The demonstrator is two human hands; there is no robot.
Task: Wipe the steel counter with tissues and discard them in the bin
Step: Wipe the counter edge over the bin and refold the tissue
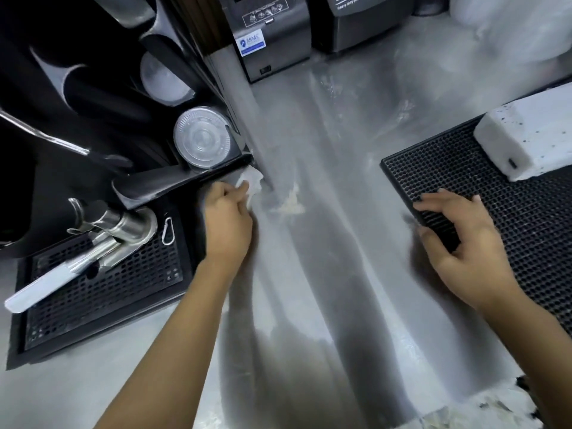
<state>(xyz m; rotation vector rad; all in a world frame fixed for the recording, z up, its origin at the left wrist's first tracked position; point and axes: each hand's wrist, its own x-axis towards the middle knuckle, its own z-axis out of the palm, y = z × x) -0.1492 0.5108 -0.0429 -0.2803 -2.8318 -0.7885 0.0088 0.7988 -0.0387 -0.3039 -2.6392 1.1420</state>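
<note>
My left hand point(227, 216) grips a crumpled white tissue point(252, 181) and presses it onto the steel counter point(325, 274), in the corner beside a black lid rack and a steel upright. A pale smear point(291, 201) lies on the counter just right of the tissue. My right hand point(458, 239) holds the near left corner of a black rubber mat point(483, 181), with fingers on top and thumb at its edge. No bin is in view.
A black perforated drip tray point(102, 289) with a steel tap point(123, 230) sits at the left. Clear plastic lids point(201, 140) stand in the rack. Two dark dispensers point(272, 35) are at the back. A white box point(526, 140) rests on the mat.
</note>
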